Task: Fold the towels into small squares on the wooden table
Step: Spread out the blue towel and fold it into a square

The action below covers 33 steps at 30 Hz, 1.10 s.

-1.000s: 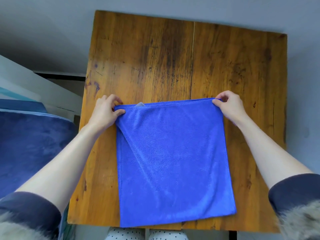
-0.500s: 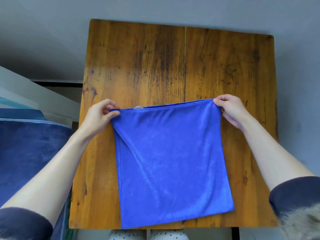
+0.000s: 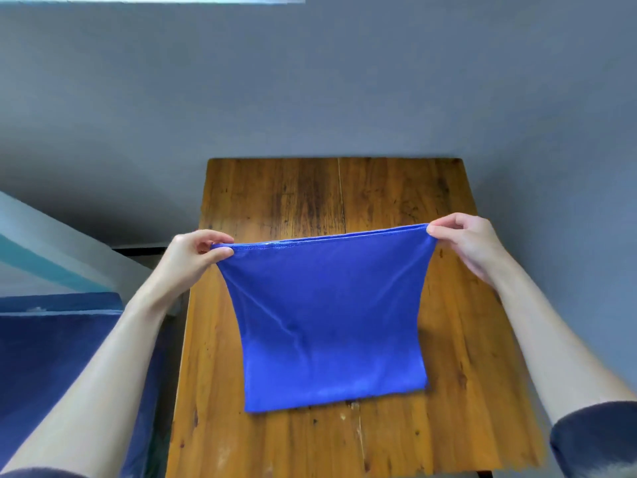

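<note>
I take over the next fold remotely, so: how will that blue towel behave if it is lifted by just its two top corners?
Probably floppy: the blue towel narrows inward below the corners that the left hand and right hand pinch. It looks light, since fingertip pinches carry it. Its lower edge seems to rest on the wooden table, so it may drag there.

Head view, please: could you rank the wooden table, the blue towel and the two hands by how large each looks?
1. wooden table
2. blue towel
3. left hand and right hand, which look about alike, so I leave them unranked; both pinch the towel's top corners.
</note>
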Available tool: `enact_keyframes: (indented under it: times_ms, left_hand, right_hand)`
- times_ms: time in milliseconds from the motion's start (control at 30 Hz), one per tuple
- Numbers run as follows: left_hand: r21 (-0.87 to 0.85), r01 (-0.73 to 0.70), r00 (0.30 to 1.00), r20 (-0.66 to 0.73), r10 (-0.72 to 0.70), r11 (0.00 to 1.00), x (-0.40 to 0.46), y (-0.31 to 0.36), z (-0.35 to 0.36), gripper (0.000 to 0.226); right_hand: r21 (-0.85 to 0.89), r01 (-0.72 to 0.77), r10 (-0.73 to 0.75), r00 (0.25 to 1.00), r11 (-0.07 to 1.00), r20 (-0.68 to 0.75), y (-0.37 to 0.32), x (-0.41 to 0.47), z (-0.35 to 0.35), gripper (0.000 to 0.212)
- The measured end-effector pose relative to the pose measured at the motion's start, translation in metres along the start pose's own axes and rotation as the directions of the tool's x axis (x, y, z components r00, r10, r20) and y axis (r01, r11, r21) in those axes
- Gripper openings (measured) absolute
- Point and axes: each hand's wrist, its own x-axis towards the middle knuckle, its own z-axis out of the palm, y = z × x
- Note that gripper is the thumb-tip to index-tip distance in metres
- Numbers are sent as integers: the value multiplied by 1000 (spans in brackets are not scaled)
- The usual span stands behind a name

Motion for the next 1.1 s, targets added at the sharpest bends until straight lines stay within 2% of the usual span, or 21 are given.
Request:
enact_keyframes:
  times_ms: [133, 200, 300, 333, 433, 533, 667, 767, 833, 900, 1000, 1100]
  left_hand:
    - [-27, -57, 996, -73, 55, 998, -4, 39, -24, 11]
    - [-83, -99, 987, -136, 87, 992, -6, 57, -38, 15]
    - [-279, -158, 980, -161, 116, 947, -12, 79, -55, 21]
    - [-294, -173, 979, -159, 131, 940, -15, 85, -58, 19]
    - [-227, -226, 968, -163, 191, 947, -22, 101, -63, 16]
    - [-165, -282, 944, -223, 243, 945, -25, 112, -73, 14]
    - [-137, -329, 924, -251, 289, 934, -29, 119, -86, 24]
    - [-147, -311, 931, -245, 270, 939, -31, 118, -95, 29]
    - [-135, -300, 936, -234, 264, 944, -32, 115, -99, 33]
    - [-97, -271, 946, -208, 247, 958, -33, 112, -99, 33]
    - [23, -200, 959, -201, 201, 979, -24, 102, -94, 32]
    - [147, -154, 953, -238, 186, 977, -14, 95, -83, 27]
  right_hand:
    - [-93, 140, -145, 988, 986, -53, -38, -17, -22, 5]
    - [39, 187, -183, 979, 982, -93, -57, -27, -31, 10]
    - [369, 218, -189, 976, 904, -112, -80, -40, -39, 8]
    - [401, 232, -201, 973, 886, -117, -85, -43, -40, 9]
    - [301, 275, -251, 961, 913, -117, -97, -52, -47, 14]
    - [236, 329, -302, 942, 914, -145, -109, -56, -54, 18]
    - [255, 382, -351, 922, 888, -162, -124, -63, -57, 17]
    - [304, 395, -369, 919, 867, -142, -132, -66, -57, 19]
    - [214, 410, -391, 912, 887, -126, -132, -65, -55, 22]
    - [-19, 424, -424, 900, 905, -99, -132, -62, -51, 26]
    - [-374, 401, -418, 908, 836, 39, -131, -56, -42, 24]
    - [-534, 372, -401, 914, 759, 67, -130, -45, -30, 17]
